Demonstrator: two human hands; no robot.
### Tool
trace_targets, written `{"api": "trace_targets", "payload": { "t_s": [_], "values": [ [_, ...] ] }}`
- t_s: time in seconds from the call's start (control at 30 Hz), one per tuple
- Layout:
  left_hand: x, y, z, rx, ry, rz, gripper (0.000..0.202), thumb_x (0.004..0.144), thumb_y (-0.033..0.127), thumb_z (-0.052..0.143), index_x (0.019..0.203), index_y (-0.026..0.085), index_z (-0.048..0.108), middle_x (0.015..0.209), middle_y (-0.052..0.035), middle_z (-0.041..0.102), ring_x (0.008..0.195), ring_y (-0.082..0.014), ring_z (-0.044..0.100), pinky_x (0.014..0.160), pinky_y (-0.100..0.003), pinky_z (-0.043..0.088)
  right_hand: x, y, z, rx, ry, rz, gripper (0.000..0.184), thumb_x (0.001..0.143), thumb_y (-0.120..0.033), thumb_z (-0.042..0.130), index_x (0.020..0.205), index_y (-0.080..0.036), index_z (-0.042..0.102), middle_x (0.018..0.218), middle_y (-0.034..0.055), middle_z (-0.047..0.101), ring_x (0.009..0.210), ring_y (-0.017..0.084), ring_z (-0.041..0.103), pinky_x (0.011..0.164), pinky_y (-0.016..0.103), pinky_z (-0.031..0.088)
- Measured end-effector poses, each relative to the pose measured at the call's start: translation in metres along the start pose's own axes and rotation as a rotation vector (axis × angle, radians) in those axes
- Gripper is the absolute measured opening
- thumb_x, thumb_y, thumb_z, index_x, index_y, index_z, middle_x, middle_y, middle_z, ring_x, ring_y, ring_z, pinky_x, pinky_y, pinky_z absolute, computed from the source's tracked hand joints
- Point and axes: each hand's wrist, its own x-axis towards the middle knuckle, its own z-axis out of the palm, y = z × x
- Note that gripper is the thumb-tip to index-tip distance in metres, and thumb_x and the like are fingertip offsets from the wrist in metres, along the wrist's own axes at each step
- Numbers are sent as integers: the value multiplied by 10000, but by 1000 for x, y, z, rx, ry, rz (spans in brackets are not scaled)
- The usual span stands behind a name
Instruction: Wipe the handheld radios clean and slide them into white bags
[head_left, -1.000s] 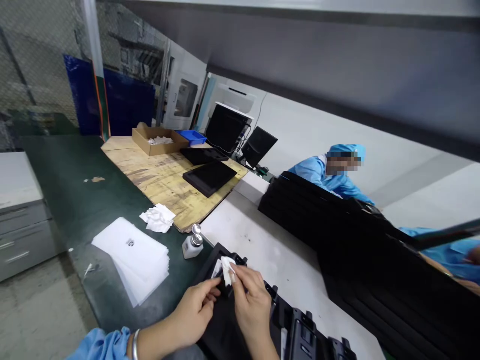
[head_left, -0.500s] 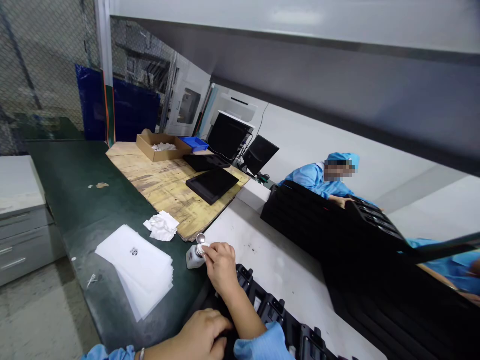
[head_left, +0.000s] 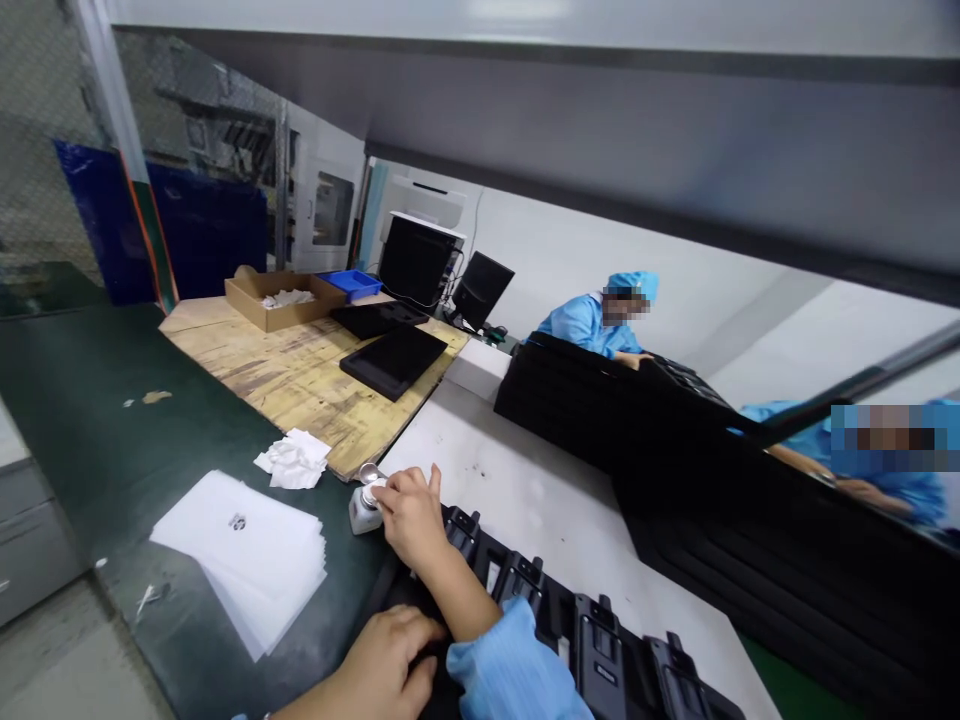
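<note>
My right hand (head_left: 411, 512) is at the top of a small white bottle (head_left: 363, 514) with a raised round metal lid (head_left: 370, 473). Its thumb and fingertips are closed together at the bottle mouth, while one finger sticks up. Something white shows at the fingertips, too small to name. My left hand (head_left: 390, 655) rests with fingers apart on the near end of a black tray (head_left: 551, 610). Several black handheld devices (head_left: 600, 650) stand in a row in that tray, beside my right forearm.
White sheets (head_left: 240, 550) and a crumpled white tissue (head_left: 294, 460) lie on the green table (head_left: 90, 400). Behind are a wooden board (head_left: 262, 360), a cardboard box (head_left: 281, 310) and black panels (head_left: 394, 362). Black stacked trays (head_left: 585, 410) stand right, with two co-workers beyond. A shelf (head_left: 562, 130) hangs overhead.
The view has swung right, so the scene sits further left and more devices show. My right hand stays at the bottle, one finger now raised. My left hand remains on the tray.
</note>
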Motion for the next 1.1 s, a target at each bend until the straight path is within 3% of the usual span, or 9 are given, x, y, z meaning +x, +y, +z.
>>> {"api": "trace_targets", "payload": {
  "t_s": [0.13, 0.2, 0.37, 0.43, 0.53, 0.63, 0.77, 0.9, 1.1],
  "values": [
    [7, 13, -11, -4, -12, -90, 306, 809, 125, 508, 1047, 206, 682, 961, -44, 710, 876, -187, 664, 800, -289, 518, 0, 13, -19, 57, 103, 33, 220, 806, -145, 676, 885, -341, 741, 830, -11, 647, 909, 206, 530, 1079, 621, 146],
    [22, 21, -18, 100, 29, -124, 296, 863, 167, 484, 1097, 201, 663, 995, -55, 702, 869, -189, 665, 805, -302, 524, -14, 32, -41, 89, 221, 104, 220, 830, -153, 643, 939, -314, 746, 878, 11, 663, 928, 213, 547, 1059, 576, 247],
    [96, 40, -14, 671, 124, -188, 677, 857, 365, 618, 1449, 127, 392, 1155, -183, 608, 1090, -339, 590, 847, -420, 522, -101, 83, -97, 192, 475, 278, 251, 929, -298, 535, 1043, -210, 741, 932, 85, 670, 883, 218, 609, 789, 370, 503],
    [128, 44, -4, 727, 104, -235, 842, 786, 386, 718, 1478, 90, 340, 1089, -221, 607, 1015, -367, 618, 789, -430, 530, -138, 92, -108, 271, 540, 341, 236, 911, -343, 582, 1006, -214, 755, 901, 77, 677, 832, 210, 632, 731, 342, 520],
    [153, 46, 5, 713, 90, -261, 867, 775, 322, 729, 1485, 51, 310, 1037, -241, 614, 891, -357, 659, 741, -446, 537, -178, 92, -115, 348, 574, 392, 207, 886, -346, 627, 976, -222, 766, 880, 69, 680, 795, 200, 649, 677, 315, 529],
    [138, 41, -3, 697, 68, -215, 871, 801, 293, 674, 1515, 74, 225, 1081, -208, 622, 924, -330, 665, 791, -451, 545, -196, 88, -121, 361, 595, 373, 183, 879, -310, 641, 991, -236, 766, 891, 66, 679, 806, 195, 653, 667, 297, 532],
    [74, 22, -24, 380, 189, 88, 901, 812, 274, 635, 1537, 178, 108, 1317, -145, 547, 1191, -261, 568, 1003, -400, 485, -196, 79, -132, 351, 594, 302, 194, 886, -245, 632, 1039, -264, 751, 900, 53, 660, 812, 181, 644, 660, 277, 529],
    [22, 6, -25, 47, 404, 203, 890, 818, 229, 624, 1534, 228, 96, 1321, -124, 545, 1187, -237, 577, 1003, -410, 500, -166, 51, -126, 368, 486, 110, 269, 903, -174, 579, 1103, -280, 725, 936, 60, 636, 821, 183, 630, 679, 305, 539],
    [12, 3, -18, 88, 451, 329, 913, 807, 209, 645, 1536, 199, 95, 1304, -151, 563, 1179, -264, 588, 976, -449, 523, -109, 13, -109, 152, 168, -294, 368, 914, -128, 491, 1161, -329, 675, 985, 37, 665, 898, 198, 592, 999, 525, 419]
  ]
}}
